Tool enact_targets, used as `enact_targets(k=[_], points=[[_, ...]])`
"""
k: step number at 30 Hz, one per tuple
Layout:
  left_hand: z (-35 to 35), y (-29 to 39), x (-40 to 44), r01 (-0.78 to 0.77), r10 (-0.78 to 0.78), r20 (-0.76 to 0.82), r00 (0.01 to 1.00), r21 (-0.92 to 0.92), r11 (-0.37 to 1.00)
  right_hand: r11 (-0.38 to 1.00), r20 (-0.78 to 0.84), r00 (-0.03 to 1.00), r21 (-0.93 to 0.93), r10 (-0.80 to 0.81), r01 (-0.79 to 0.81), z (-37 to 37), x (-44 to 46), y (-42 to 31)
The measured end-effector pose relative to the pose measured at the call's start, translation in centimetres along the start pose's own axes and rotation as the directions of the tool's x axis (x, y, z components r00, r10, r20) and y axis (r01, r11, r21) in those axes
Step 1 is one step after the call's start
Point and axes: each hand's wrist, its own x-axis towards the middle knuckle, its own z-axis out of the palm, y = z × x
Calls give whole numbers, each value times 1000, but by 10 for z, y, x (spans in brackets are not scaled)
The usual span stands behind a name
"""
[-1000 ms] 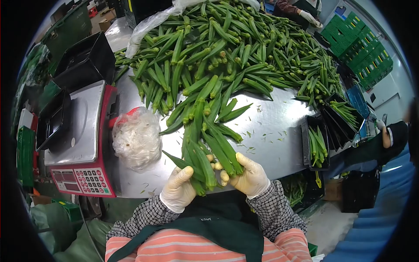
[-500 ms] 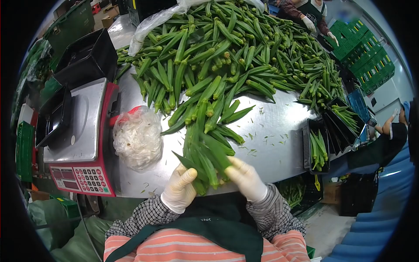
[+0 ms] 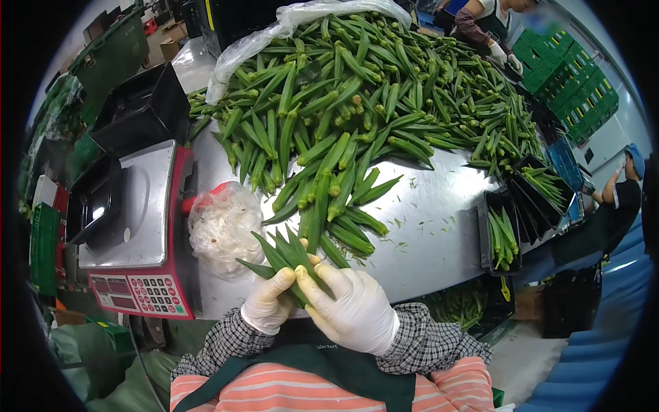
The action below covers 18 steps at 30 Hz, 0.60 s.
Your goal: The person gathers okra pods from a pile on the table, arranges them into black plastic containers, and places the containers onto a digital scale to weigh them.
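Both my hands wear white gloves and meet at the near edge of the metal table. A small bunch of okra pods (image 3: 281,255), tips pointing away from me, is gripped between them. My left hand (image 3: 269,303) pinches the bunch from the left, thumb up. Fingers of my right hand (image 3: 355,307) wrap over it from the right and touch the left thumb. Just beyond lie loose okra (image 3: 319,213), running back into a big okra heap (image 3: 384,89). The lower ends of the held pods are hidden by my fingers.
Left stands a red-framed scale (image 3: 147,206) with a black tray (image 3: 93,199) on it. A crumpled plastic bag (image 3: 226,230) lies beside it. Black trays with okra (image 3: 502,240) stand at the right edge. Two co-workers (image 3: 621,206) are at the right and far right, near green crates (image 3: 566,75).
My right hand has moved left and closed against my left hand around the okra. The pods, spread lower between the hands before, are now a tighter bunch.
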Motion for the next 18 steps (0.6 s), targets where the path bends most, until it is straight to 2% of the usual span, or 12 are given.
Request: enact_targets(k=[4, 6, 7, 8, 10, 12, 13, 14, 15, 16, 17, 18], points=[[-2, 26, -10, 185, -191, -17, 981, -170, 968, 987, 71, 996, 151, -56, 45, -3, 12, -9], [-9, 37, -13, 140, -144, -23, 989, -135, 981, 948, 35, 992, 300, -117, 102, -4, 21, -9], [-8, 45, -15, 82, -85, -21, 996, -128, 988, 917, 70, 987, 385, -143, 106, -6, 24, -10], [-5, 56, -17, 22, -25, -18, 1000, -121, 992, 907, 37, 986, 400, -160, 132, -6, 26, -9], [-2, 87, -23, -185, 186, 1, 983, 49, 981, 885, -28, 982, 429, -189, 183, -7, 28, -5], [-3, 130, -32, -428, 438, -1, 899, 215, 878, 928, 32, 996, 366, -87, 69, -9, 23, 9], [-1, 157, -33, -582, 638, 42, 769, 459, 671, 944, 17, 998, 328, -52, 44, -7, 19, 20], [-1, 188, -47, -570, 689, 29, 724, 587, 575, 957, 1, 1000, 290, -16, 15, -5, 13, 32], [-4, 216, -52, -567, 749, 121, 652, 733, 376, 970, -5, 999, 242, 32, -30, -5, 8, 46], [-18, 245, -55, -545, 834, 251, 490, 836, 68, 978, -14, 997, 193, 81, -77, -6, 2, 59], [-34, 276, -61, -324, 847, 321, 423, 927, -189, 977, -6, 985, 127, 173, -171, -5, -7, 70], [-62, 306, -65, -162, 841, 317, 438, 948, -273, 963, -5, 964, 60, 265, -264, -5, -15, 80]])
